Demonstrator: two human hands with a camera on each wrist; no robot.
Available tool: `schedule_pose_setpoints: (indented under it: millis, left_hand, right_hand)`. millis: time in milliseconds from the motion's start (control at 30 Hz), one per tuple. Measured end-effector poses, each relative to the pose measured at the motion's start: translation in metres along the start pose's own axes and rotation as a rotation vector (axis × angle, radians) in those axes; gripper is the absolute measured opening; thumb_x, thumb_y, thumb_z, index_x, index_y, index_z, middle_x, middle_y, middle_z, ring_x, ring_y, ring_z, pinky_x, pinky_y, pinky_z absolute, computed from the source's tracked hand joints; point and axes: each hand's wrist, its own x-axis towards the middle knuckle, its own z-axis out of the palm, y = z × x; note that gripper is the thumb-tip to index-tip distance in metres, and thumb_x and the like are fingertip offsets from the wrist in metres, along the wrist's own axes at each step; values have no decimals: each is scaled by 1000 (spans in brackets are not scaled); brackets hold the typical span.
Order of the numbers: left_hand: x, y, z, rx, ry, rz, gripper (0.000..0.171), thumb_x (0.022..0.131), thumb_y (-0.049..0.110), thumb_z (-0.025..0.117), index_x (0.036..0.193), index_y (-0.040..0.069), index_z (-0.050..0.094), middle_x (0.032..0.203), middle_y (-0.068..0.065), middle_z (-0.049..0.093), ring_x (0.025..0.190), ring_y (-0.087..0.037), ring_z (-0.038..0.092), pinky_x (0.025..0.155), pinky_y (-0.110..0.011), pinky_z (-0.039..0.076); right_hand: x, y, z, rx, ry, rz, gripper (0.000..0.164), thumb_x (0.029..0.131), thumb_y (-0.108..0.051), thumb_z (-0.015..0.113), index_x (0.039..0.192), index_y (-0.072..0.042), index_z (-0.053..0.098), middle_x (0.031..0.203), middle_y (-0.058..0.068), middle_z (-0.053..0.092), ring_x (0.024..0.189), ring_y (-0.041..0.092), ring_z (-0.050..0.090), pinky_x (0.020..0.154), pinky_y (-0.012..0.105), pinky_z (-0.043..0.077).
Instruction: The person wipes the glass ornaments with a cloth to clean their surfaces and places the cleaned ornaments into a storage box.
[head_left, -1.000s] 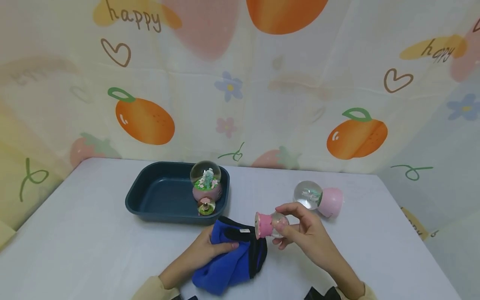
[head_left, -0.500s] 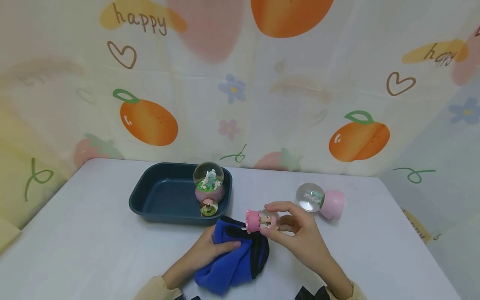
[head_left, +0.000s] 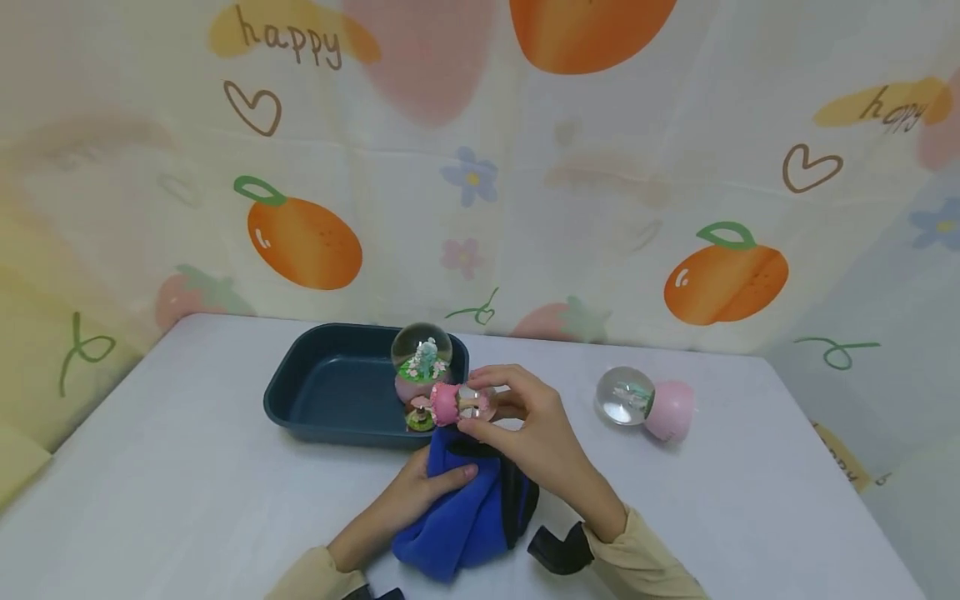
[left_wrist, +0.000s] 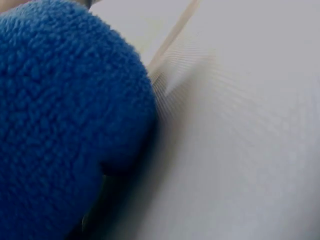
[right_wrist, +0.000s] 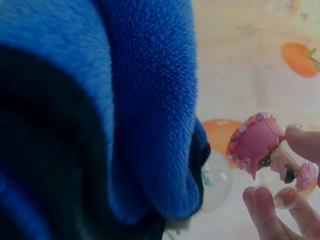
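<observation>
My right hand (head_left: 528, 421) pinches a small snow globe (head_left: 474, 404) by its glass ball, its pink base (right_wrist: 260, 140) pointing left. It is held sideways over the right end of the dark blue tray (head_left: 322, 427), overlapping the snow globes there in the head view. My left hand (head_left: 420, 496) grips a folded blue cloth (head_left: 457, 525) with black edging, thumb on top. Fuzzy blue cloth (left_wrist: 65, 120) fills much of the left wrist view. In the tray stand a larger snow globe (head_left: 422, 358) with a pink base and a tiny one (head_left: 418, 419) in front.
Another large snow globe (head_left: 626, 396) with a pink base (head_left: 670, 411) lies on its side at the right of the white table (head_left: 187, 492). A fruit-print curtain (head_left: 570, 192) hangs behind the table.
My right hand has carried the small snow globe left and away from me, from beside the cloth to the tray's right end. The left hand keeps its grip on the cloth.
</observation>
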Motion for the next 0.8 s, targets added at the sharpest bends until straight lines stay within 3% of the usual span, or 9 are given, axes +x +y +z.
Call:
schedule_pose_setpoints:
  millis: [200,500,567,733,800]
  left_hand:
    - [1,-2,0,-26,-6,-19,49,100,23,58,139,-3,45,129,-22,61,110,-18,62,94,-25,49]
    - [3,-3,0,-70,-41,34,45,101,18,57,135,-7,45,126,-20,61,105,-9,65,90,-24,52]
    - [3,-3,1,-49,-28,31,45,100,19,57,135,-7,45,128,-20,61,106,-7,64,90,-22,51]
    - [2,-2,2,19,19,17,49,100,22,59,140,-3,43,136,-20,57,114,-4,58,96,-18,45]
    - [2,-2,3,29,30,13,51,100,22,59,141,-2,42,139,-21,55,117,-4,56,98,-17,43]
  right_hand:
    - [23,5,17,-116,-40,-7,38,83,-9,80,117,-9,65,124,10,64,92,27,70,78,28,58]
    - [48,6,45,-315,-115,-92,42,80,-11,83,117,-8,64,116,6,67,73,17,61,66,22,52]
    - [52,6,51,-370,-146,-112,41,81,-13,83,117,-9,64,118,5,66,78,15,62,69,22,51]
    - [62,8,61,-452,-231,-116,38,82,-18,82,117,-14,67,122,3,65,107,15,63,87,25,53]
    - [65,10,64,-465,-256,-112,36,83,-18,82,117,-16,69,122,4,64,109,16,62,86,23,53]
